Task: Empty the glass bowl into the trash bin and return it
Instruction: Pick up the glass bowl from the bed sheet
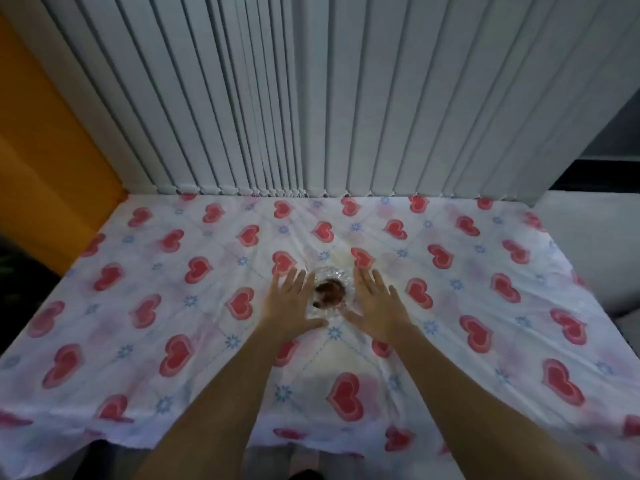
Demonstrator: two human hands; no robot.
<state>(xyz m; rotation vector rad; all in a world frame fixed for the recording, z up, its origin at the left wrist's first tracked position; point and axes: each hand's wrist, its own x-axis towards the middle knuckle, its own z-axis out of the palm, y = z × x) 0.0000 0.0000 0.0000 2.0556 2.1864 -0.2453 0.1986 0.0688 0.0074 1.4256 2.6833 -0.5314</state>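
Observation:
A small cut-glass bowl (331, 273) stands in the middle of the table with brown scraps (329, 291) inside it. My left hand (290, 304) lies just left of the bowl, fingers spread, thumb reaching under its near side. My right hand (375, 307) is just right of it, fingers spread too. Both palms face the bowl's sides; I cannot tell whether they touch the glass. No trash bin is in view.
The table is covered with a white cloth (138, 341) printed with red hearts. Grey vertical blinds (311, 98) hang along the far edge. An orange panel (41, 168) stands at the left. A grey surface (595, 244) lies beyond the table's right edge.

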